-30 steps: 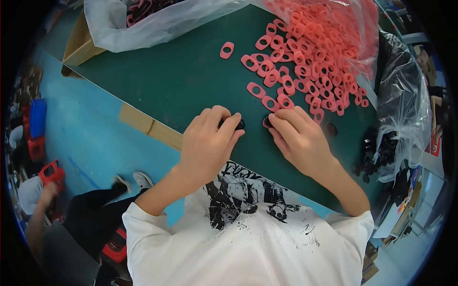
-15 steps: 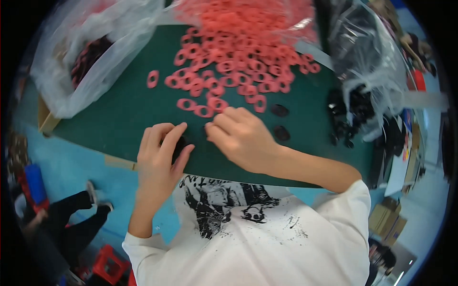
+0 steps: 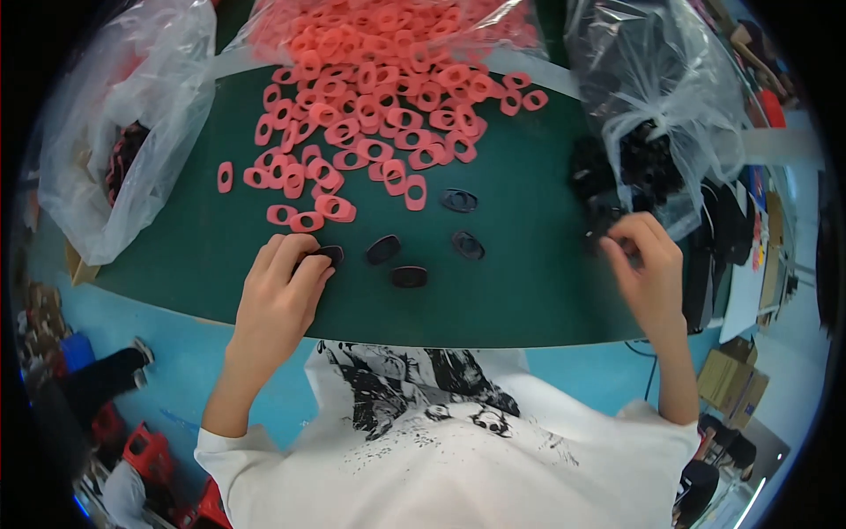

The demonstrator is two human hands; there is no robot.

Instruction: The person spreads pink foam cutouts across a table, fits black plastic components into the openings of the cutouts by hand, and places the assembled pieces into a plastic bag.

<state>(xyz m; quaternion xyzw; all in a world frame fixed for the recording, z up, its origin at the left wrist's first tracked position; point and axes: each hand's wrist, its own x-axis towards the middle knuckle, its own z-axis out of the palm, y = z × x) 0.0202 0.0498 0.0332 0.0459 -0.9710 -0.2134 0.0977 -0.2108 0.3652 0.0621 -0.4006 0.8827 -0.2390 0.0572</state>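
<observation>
Left of frame centre, a black oval piece (image 3: 331, 255) was pinched by the left hand (image 3: 280, 284), thumb against fingers. Four dark ovals (image 3: 409, 278) lay mid-frame. Right hand (image 3: 650, 269), at frame right, curled beside black parts (image 3: 592, 169); could not tell its grip. Pink rings (image 3: 366, 110) spread across upper centre.

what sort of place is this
Probably a factory or assembly workshop: many matching red rings heaped on a green worktable, black parts by a clear bag, and cardboard boxes nearby.
</observation>
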